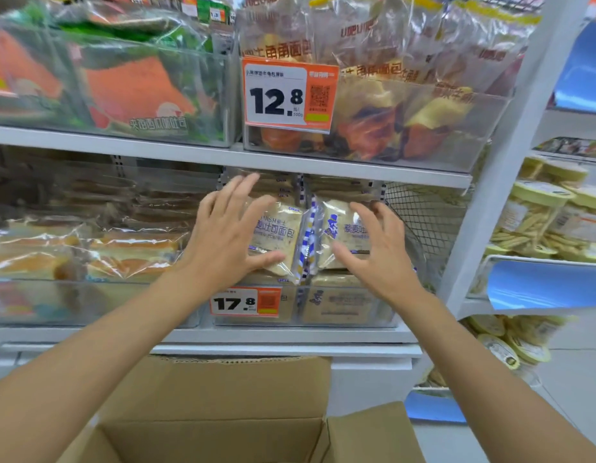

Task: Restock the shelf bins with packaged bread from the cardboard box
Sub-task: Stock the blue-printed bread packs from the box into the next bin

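The left hand (223, 235), fingers spread and straight, presses the left bread pack (280, 228). The right hand (376, 248), fingers spread and loosely bent, rests on the right bread pack (340, 228). Both packs stand side by side on more stacked packs in the clear shelf bin (323, 309), and the open cardboard box (223, 396) sits below the shelf, its contents out of view.

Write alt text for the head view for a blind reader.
The left hand and right hand, fingers spread, touch two bread packs side by side in a clear bin with a 17.8 price tag. An open box sits below the shelf.
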Tool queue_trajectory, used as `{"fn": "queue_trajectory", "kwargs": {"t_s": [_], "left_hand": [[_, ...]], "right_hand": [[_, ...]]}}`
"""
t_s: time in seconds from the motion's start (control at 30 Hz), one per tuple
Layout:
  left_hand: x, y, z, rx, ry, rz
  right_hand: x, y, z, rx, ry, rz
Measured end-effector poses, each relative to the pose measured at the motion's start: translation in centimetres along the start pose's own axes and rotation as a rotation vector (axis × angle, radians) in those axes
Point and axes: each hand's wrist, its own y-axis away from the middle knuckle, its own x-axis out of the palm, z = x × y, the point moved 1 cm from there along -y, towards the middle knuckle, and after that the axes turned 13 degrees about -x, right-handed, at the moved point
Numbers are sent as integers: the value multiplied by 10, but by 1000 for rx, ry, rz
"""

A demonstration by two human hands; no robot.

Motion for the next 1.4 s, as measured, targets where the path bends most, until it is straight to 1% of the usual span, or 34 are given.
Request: {"fn": "queue_trajectory", "kwargs": {"t_s": [0.03,0.1,0.13,0.2,0.27,0.37,0.5,0.57,0.63,0.73,0.77,0.9,1.07,1.2,1.33,1.4], "left_hand": [[3,-1,1,28,-38,11],[6,-3,1,53,-112,21],[7,-5,1,29,-132,9],[7,-10,-2,-72,-144,-48],[11,-9,-9,-149,-167,-91],[22,3,-12,-144,-164,-121],[21,9,-4,-99,-112,-88],[17,11,-4,-64,-96,-77],[12,17,-7,10,-97,-119],[13,21,-9,156,-47,-152],[14,20,-9,159,-29,-137],[15,15,-11,46,15,-87],[7,17,-14,44,124,-122],[0,21,-15,43,142,-118],[-10,31,-19,7,231,-110],[-16,41,-21,-2,292,-74]], "right_hand": [[-3,1,-1,-15,-3,27],[-4,1,-1,-41,65,49],[-2,-1,0,-45,127,33],[4,-9,2,-53,267,-39],[11,-14,3,-45,352,-105],[19,-11,2,-65,407,-145],[15,2,-2,-83,363,-134],[13,6,-1,-113,424,-142],[13,7,2,-154,438,-150],[15,2,5,-198,399,-106],[16,0,5,-192,403,-90],[19,-6,6,-137,445,-49],[13,-4,9,-140,402,-28],[5,1,15,-167,399,-1],[-2,7,25,-249,390,-63],[-1,13,35,-289,296,-96]]}}
